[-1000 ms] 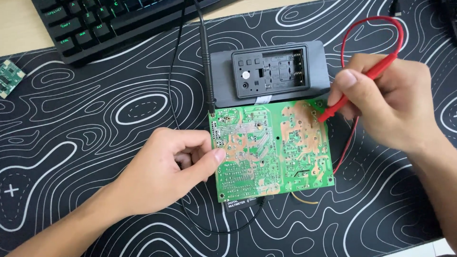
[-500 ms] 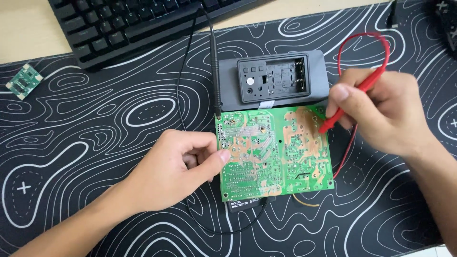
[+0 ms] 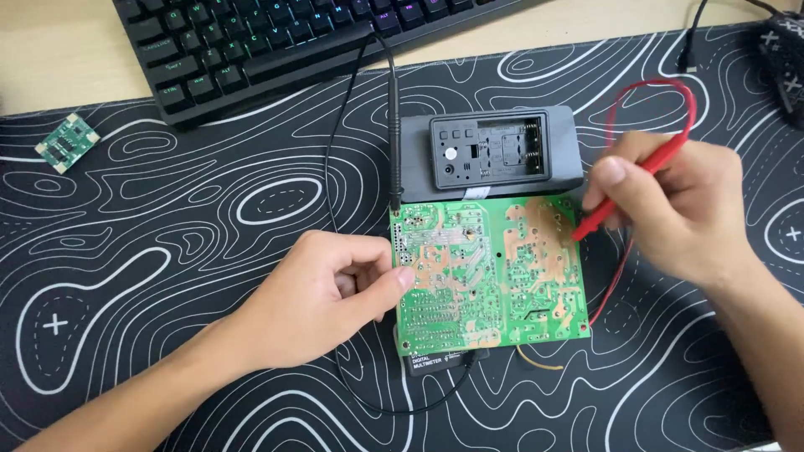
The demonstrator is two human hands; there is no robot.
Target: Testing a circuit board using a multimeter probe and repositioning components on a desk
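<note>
A green circuit board [image 3: 490,272] lies solder side up on the patterned desk mat [image 3: 167,251]. My left hand [image 3: 322,297] rests at its left edge, thumb pressing on the board. My right hand [image 3: 682,209] grips a red test probe [image 3: 620,197] like a pen, its tip touching the board's upper right corner. A black test probe [image 3: 394,134] lies with its tip at the board's top left corner. The board partly covers a dark multimeter [image 3: 435,362] beneath it.
A dark grey plastic housing [image 3: 490,152] sits just behind the board. A black keyboard [image 3: 276,42] lies at the back. A small green board [image 3: 67,142] rests at the far left. Red and black leads loop across the mat; a black object [image 3: 787,59] is at the top right.
The view has shifted, so everything sits lower in frame. The red probe's tip has edged slightly along the board's upper right corner. My left hand has stayed on the board.
</note>
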